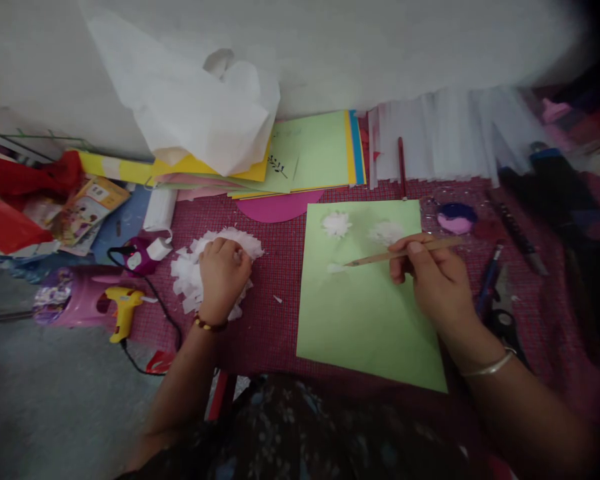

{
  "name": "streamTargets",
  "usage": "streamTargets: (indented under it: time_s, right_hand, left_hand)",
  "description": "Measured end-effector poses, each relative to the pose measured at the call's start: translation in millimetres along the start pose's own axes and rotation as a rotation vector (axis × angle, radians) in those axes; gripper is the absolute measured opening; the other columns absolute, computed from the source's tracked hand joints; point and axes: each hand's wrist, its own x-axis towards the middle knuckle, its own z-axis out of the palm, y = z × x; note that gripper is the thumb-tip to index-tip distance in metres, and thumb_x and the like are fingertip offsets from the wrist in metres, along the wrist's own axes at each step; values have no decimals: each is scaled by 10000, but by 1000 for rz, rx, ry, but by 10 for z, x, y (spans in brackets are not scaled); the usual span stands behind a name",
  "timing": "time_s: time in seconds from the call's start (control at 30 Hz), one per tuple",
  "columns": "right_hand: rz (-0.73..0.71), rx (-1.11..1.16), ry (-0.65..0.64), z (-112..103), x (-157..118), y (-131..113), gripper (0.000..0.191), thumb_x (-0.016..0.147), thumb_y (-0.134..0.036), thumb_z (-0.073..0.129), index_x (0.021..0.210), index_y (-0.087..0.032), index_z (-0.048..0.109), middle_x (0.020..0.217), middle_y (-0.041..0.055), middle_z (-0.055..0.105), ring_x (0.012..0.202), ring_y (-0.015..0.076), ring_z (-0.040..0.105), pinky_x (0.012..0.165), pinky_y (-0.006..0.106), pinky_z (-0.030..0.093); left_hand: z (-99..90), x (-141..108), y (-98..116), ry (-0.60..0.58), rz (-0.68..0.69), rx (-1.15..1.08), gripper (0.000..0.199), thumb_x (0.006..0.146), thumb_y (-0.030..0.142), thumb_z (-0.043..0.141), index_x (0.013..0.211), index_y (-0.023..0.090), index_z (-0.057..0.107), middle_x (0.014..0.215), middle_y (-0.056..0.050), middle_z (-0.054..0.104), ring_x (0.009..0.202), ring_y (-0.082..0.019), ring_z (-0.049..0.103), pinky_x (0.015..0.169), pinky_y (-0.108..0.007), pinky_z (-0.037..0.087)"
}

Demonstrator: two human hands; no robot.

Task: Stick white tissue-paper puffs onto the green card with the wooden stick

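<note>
A green sheet of paper point(360, 320) lies on the red-purple cloth. Two white paper tufts point(336, 225) sit near its top, and a small white piece point(336, 268) is below them. My right hand point(433, 277) grips a thin wooden stick point(380, 258), its tip beside that small piece. Over a pile of white paper pieces point(187, 277) at the left rests my left hand point(225, 277), with its fingers curled together; what they hold, if anything, is hidden.
A yellow glue gun point(125, 310) with a black cord is at the left. Coloured sheets point(320, 150) and white strips point(445, 137) lie at the back. Right of the green sheet are a palette with purple and pink point(457, 219), a blue pen point(489, 280) and scissors point(506, 327).
</note>
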Motion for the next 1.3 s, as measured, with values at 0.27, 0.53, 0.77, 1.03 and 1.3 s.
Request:
streamTargets:
  time_s: [0.27,0.53,0.77,1.03,1.3]
  right_hand:
    - [-18,30,-15,35,-16,-54,189,973,-311,500,910,-193,633,560,-28,583,469,104,513,451,247,391]
    - [-27,38,-227,277,-233,-130,55,876,-260,632,901,-223,600,899,12,692,728,113,638,667,267,518]
    - [-94,9,-418,362,-321,-147,158,807,-215,693,818,-221,536,875,-6,612,822,131,602,771,302,485]
    - [6,-122,-357,346,-305,-136,132,785,-218,655,784,-230,524,744,-35,549,707,130,518,677,284,428]
    - [-15,-155,-361,358,-318,-118,124,773,-176,635,778,-230,523,762,-36,578,697,121,531,678,279,437]
  left_hand:
    - [-378,-155,-44,-45,-285,-908,162,868,302,569,761,198,632,763,-2,584,734,-150,520,692,-265,403]
    - [-265,-506,750,-704,-344,-1476,221,837,325,647,674,176,652,690,-5,556,659,-126,459,636,-246,375]
    - [-118,-609,1080,-869,-336,-1579,264,815,349,672,636,156,646,635,-5,551,612,-113,448,607,-247,354]
    - [-90,-560,1081,-757,-367,-1643,411,751,534,684,956,179,678,804,-41,620,701,-147,539,592,-254,402]
    - [-90,-557,1202,-767,-398,-1683,246,701,313,779,679,171,579,722,15,570,557,-67,409,521,-208,316]
